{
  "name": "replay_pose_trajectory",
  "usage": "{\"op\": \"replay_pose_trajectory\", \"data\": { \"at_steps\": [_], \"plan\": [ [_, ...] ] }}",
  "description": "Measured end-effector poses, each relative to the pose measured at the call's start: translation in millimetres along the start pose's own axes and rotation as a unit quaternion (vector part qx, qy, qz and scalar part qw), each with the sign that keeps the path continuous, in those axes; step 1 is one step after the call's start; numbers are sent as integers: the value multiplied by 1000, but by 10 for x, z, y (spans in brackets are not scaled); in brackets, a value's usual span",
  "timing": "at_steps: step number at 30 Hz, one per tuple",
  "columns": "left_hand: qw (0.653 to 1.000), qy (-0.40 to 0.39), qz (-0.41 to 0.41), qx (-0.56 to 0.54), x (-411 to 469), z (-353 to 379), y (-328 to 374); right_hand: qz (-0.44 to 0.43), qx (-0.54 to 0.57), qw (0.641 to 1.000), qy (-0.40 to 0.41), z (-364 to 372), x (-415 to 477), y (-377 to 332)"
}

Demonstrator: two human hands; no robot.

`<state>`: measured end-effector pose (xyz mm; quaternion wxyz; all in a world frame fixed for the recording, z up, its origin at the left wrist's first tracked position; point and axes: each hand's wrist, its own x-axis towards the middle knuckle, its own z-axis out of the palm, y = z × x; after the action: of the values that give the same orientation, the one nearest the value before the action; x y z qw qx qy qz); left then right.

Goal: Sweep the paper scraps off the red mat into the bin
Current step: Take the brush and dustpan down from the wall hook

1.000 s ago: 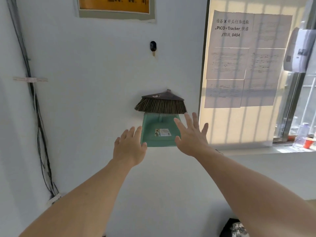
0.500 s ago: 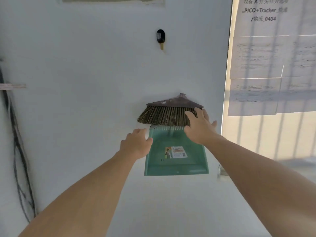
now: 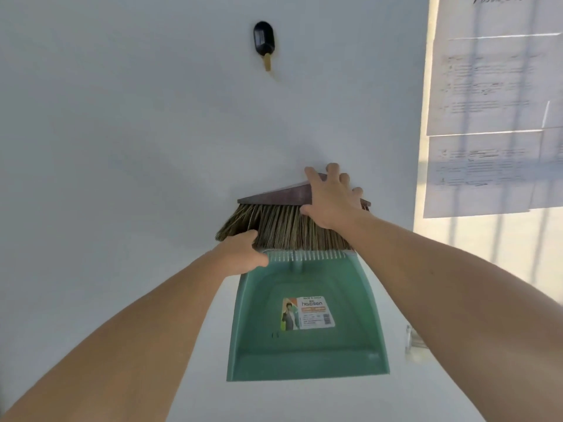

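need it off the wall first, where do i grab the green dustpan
Grip the dustpan at its upper left corner by the toothed rim, coming from the left as the left hand does: that edge is thin and exposed, while the broom crowds the top.

Bare left hand, bare right hand, both forearms bare too

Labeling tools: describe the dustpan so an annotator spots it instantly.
On the white wall, left of the taped papers, is a brown broom head. Directly below its bristles is the dustpan: teal-green plastic, comb-toothed top rim, printed sticker inside.
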<state>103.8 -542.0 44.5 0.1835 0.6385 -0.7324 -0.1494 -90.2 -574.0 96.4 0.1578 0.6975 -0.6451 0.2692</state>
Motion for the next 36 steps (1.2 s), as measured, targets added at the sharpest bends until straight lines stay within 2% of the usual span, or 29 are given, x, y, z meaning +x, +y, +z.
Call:
{"op": "replay_pose_trajectory", "data": {
  "at_steps": [6, 13, 17, 24, 28, 33, 36],
  "plan": [
    [983, -14, -47, -178, 155, -47, -62, -21, 9, 1000, 14, -74, 107, 72],
    [986, 15, -22, -165, 100, -88, 58, -31, -27, 995, 86, -275, 63, -63],
    [973, 19, -35, -225, -45, -120, 77, -29, -58, 990, 128, -457, -73, -157],
    [987, -6, -37, -154, -600, -192, 30, -3, -58, 989, 137, -787, -606, -345],
    [997, 18, -2, -80, -1064, -146, -98, -8, -42, 989, 145, -866, -1066, -506],
    [994, 88, 50, 44, -1637, -19, -313, 29, -36, 995, 87, -960, -1776, -657],
    [994, 56, 67, 61, -1953, 231, -428, 54, -36, 998, 26, -1077, -2334, -613]
  ]
}}
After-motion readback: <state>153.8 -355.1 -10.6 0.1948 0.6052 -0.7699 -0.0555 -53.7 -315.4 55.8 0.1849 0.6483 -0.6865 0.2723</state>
